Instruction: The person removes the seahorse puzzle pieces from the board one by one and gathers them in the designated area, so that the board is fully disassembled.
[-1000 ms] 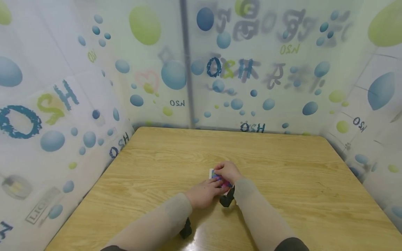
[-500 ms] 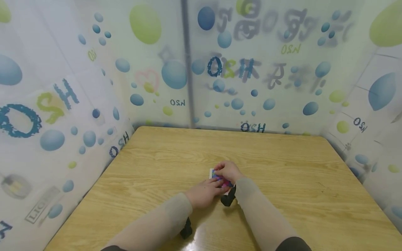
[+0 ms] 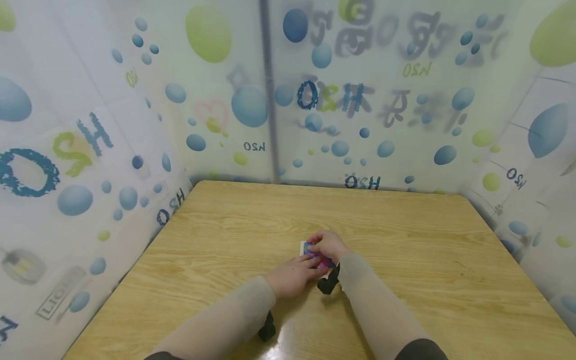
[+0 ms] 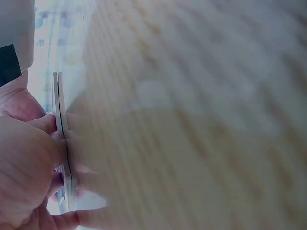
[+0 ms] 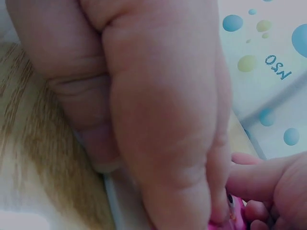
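Note:
A small flat picture board [image 3: 323,263], blue and pink with a white border, lies under both hands at the middle of the table. Its pale edge [image 4: 61,103] shows two thin layers with a dark line between them in the left wrist view. My left hand [image 3: 292,277] holds it from the near left, fingers over its face and thumb by the near edge. My right hand [image 3: 327,245] reaches in from the right, thumb and index finger bent together at its far part. In the right wrist view a fingertip [image 5: 108,163] meets the white border. The fingers hide most of the picture.
The wooden table [image 3: 225,225] carries a black wrist camera [image 3: 267,327] under the left forearm and another black wrist camera [image 3: 328,282] beside the right wrist. Printed curtains [image 3: 216,100] with blue and green dots enclose the back and both sides.
Both hands stay over the picture board in almost the same pose. The right wrist has shifted very slightly to the right.

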The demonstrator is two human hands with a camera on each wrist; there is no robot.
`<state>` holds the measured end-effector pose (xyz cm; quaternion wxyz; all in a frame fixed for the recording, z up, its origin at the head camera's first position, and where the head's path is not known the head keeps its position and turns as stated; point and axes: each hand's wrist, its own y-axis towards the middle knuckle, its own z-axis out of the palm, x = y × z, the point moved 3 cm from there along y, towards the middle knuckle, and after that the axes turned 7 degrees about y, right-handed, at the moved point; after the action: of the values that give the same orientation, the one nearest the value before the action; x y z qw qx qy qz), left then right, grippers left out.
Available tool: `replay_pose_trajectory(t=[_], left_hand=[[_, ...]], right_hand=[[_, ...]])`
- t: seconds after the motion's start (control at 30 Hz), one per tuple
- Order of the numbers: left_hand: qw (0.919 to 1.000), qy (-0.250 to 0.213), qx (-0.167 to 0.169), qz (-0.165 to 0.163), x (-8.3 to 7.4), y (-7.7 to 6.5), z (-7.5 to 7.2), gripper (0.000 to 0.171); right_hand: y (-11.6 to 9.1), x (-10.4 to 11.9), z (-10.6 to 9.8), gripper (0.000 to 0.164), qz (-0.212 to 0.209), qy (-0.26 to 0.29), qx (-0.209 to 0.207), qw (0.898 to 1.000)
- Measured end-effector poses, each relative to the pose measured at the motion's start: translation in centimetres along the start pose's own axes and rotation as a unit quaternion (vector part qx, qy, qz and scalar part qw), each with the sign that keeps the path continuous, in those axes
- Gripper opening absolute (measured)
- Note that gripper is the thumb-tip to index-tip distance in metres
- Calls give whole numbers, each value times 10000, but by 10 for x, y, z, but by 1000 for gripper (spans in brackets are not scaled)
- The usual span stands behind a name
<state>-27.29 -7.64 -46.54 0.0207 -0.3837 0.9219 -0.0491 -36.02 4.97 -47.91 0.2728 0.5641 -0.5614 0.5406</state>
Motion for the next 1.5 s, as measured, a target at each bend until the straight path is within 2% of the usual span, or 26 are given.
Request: replay_pose_trajectory(t=[0.37,0.7,0.9,1.13,1.37,1.5], left_hand=[[9999,111,-79,61,1,0,0,46],[10000,-6,13,-65,3,0,0,48],[9999,156,-11,5,1,-1,-2,47],[9997,263,-22,-7,0,0,-3,47],[9999,86,-61,51,-1,2,-8,44],[10000,62,37,-24,0,5,-9,44]], right_hand=[[0,3,2,17,156,-107,63,9998],[4,8,5,18,251,-240,152,9993],[2,7,5,19,363,-186,141,9991],[5,4,4,20,291,-43,110,9995],[8,3,2,17,213,-197,84,9995],[8,2,3,17,247,-74,74,9996]])
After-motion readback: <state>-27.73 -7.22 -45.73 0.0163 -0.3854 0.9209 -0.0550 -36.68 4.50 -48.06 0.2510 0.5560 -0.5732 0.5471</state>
